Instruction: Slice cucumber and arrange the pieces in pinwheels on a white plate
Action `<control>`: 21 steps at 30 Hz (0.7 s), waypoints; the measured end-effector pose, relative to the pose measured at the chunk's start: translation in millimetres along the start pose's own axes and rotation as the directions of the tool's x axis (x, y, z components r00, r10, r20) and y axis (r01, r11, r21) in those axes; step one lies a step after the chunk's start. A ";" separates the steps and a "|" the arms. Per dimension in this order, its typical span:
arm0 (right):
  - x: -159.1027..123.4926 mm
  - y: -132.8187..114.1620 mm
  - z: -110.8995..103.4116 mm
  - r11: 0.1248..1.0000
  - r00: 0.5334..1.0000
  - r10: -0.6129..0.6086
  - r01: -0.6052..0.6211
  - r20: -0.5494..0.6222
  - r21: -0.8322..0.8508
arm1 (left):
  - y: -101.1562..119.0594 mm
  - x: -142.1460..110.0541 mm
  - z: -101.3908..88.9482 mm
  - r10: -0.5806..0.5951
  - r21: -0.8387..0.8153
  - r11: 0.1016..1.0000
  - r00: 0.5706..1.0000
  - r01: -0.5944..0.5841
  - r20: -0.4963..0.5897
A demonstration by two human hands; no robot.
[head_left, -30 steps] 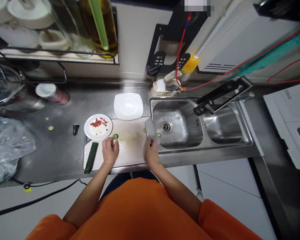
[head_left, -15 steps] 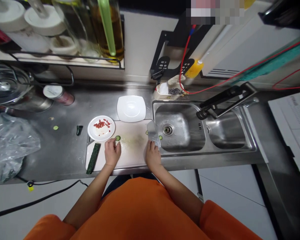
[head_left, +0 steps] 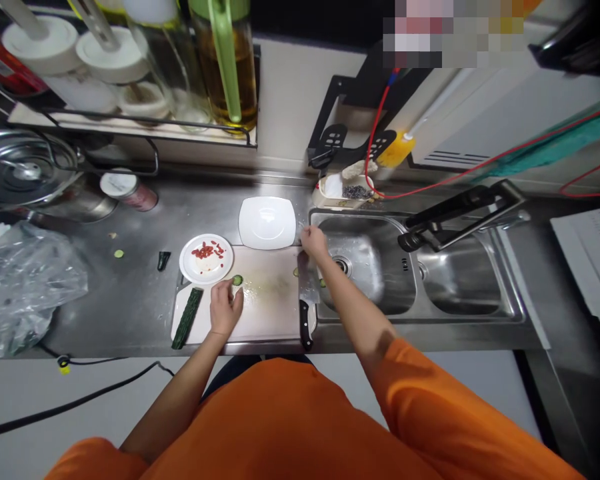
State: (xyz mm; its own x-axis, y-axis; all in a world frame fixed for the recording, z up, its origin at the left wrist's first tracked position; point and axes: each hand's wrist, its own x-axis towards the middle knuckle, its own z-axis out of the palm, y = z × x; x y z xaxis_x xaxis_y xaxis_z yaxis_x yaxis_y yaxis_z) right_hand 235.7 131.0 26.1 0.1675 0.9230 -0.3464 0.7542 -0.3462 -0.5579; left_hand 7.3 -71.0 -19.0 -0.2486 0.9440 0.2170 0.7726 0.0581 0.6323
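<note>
One cucumber slice lies toward the cutting board's upper edge beside the left hand's parted fingers, a cleaver along the right edge; the right hand's grasp I cannot tell.

from where i stand it's plainly a kitchen: a steel double sink beside the right hand, a cutting board under the left hand, an oil bottle racked beyond.

L hand nr cuke slice | R hand nr sq plate | knife on brd
</note>
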 end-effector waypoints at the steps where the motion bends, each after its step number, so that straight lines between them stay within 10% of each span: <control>1: 16.7 -5.1 2.0 0.994 0.999 0.047 -0.048 0.020 0.100 | 0.0 -0.2 0.1 -0.004 0.001 1.000 1.000 0.004 0.002; 11: 65.1 -12.2 26.3 0.941 0.980 0.031 -0.094 0.195 0.325 | 0.4 -0.2 1.3 -0.040 0.005 0.999 0.998 0.040 0.042; 21: 35.5 2.8 11.3 0.861 0.967 -0.018 -0.114 0.253 0.496 | -2.3 -0.7 1.7 -0.019 0.006 1.000 1.000 0.019 0.011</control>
State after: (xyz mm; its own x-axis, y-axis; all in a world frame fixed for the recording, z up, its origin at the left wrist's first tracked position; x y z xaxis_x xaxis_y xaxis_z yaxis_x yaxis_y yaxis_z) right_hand 236.6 160.8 3.7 -0.0126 0.8565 -0.5160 0.3152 -0.4863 -0.8150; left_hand 6.7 -71.2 -21.9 -0.2567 0.9462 0.1968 0.7711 0.0778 0.6319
